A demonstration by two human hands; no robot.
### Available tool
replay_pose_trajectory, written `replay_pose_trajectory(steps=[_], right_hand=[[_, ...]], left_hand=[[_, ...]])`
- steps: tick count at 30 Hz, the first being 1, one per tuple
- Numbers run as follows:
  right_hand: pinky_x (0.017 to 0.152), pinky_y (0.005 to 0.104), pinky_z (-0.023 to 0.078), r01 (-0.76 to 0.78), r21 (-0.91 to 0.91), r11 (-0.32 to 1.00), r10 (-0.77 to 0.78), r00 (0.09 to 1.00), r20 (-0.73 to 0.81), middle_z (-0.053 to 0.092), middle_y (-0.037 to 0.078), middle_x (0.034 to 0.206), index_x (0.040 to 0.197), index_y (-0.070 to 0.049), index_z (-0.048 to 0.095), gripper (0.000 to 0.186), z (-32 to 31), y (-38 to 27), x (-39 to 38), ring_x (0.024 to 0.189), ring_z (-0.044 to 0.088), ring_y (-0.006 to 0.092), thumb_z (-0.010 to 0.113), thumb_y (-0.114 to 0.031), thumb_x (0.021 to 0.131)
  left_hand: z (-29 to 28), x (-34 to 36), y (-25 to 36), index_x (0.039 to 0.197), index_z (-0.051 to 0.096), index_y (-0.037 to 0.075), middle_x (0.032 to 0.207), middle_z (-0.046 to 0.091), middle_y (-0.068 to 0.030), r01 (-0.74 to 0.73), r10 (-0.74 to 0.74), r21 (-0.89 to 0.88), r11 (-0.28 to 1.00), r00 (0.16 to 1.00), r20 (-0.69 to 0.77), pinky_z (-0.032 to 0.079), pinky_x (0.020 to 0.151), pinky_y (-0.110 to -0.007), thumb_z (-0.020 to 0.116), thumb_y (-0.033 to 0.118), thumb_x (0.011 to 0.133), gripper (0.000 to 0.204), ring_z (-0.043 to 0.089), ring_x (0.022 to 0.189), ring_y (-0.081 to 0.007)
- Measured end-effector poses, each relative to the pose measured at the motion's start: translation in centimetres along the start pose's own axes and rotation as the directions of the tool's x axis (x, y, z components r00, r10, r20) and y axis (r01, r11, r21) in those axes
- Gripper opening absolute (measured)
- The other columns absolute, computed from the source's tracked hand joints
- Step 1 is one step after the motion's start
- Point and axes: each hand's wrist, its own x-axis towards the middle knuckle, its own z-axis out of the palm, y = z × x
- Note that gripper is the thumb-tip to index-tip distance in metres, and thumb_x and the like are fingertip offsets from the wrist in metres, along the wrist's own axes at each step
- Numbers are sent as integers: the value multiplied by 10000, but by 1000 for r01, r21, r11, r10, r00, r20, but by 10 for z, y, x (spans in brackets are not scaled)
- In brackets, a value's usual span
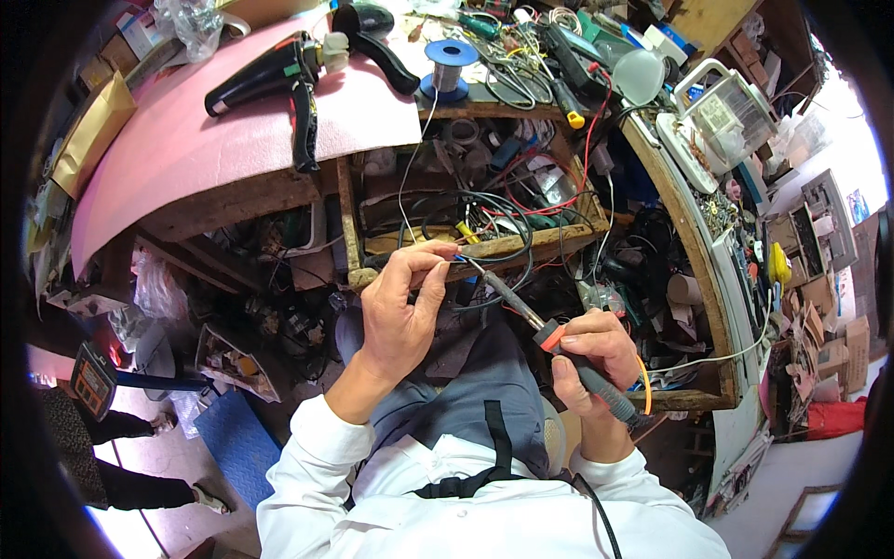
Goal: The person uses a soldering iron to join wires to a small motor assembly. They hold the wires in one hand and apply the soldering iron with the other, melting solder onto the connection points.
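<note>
My right hand (601, 352) is closed around the dark handle of a soldering iron (526, 312) with an orange-red collar. The iron slants up to the left, its tip by the fingertips of my left hand (399, 303). Those fingers are pinched together on a thin strand of solder wire (408, 172). The strand runs down from a blue spool of solder (453, 58) standing at the bench edge. A small blue bit shows beside the iron's tip, too small to make out. Both hands are above my lap, in front of an open wooden drawer (352, 224).
Black cable, coloured wires and small parts fill the drawer. On the pink sheet (177, 140) lies a black pistol-shaped housing (256, 79). A clear jug (731, 107) stands at the right. At the lower left are a blue platform scale (233, 447) and a person's legs (140, 484).
</note>
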Motion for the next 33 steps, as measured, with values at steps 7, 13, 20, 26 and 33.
replay_pose_trajectory(steps=[7,13,20,26,33], right_hand=[[636,302,507,74,-53,996,-73,997,13,701,125,956,1102,-53,669,311,3,-1,4,728,631,185,795,-23,820],[602,293,517,115,-90,989,-116,993,2,695,113,930,1091,-55,706,349,6,-1,3,695,636,188,821,-6,766],[665,334,548,132,-146,980,-123,990,73,711,134,977,1072,-52,638,285,3,-5,2,764,697,222,766,-10,821],[662,334,548,117,-155,981,-108,992,69,708,126,968,1070,-53,639,279,4,-5,3,763,700,223,765,-20,824],[660,342,549,117,-153,981,-107,992,74,709,128,965,1081,-60,637,286,4,-7,2,755,702,227,761,-22,826]], left_hand=[[-1,1,1,1127,628,-25,1228,752,-162,11,-11,6,1000,1000,27,547,841,-231,622,57,1100,87,705,1016,-117],[0,1,-1,1123,627,-30,1216,757,-163,1,-1,-3,1000,1000,11,581,869,-261,633,57,1094,92,722,1007,-131],[0,0,-3,1132,629,-33,1219,749,-172,15,-14,-21,1000,1000,24,575,902,-267,616,42,1099,82,723,1049,-146],[-1,2,-1,1131,635,-36,1227,745,-179,24,-24,-3,1000,999,43,575,909,-263,621,29,1092,77,724,1056,-150],[-1,1,-1,1132,634,-35,1230,746,-180,2,-2,-11,1000,999,33,574,911,-264,620,20,1088,72,725,1064,-152]])
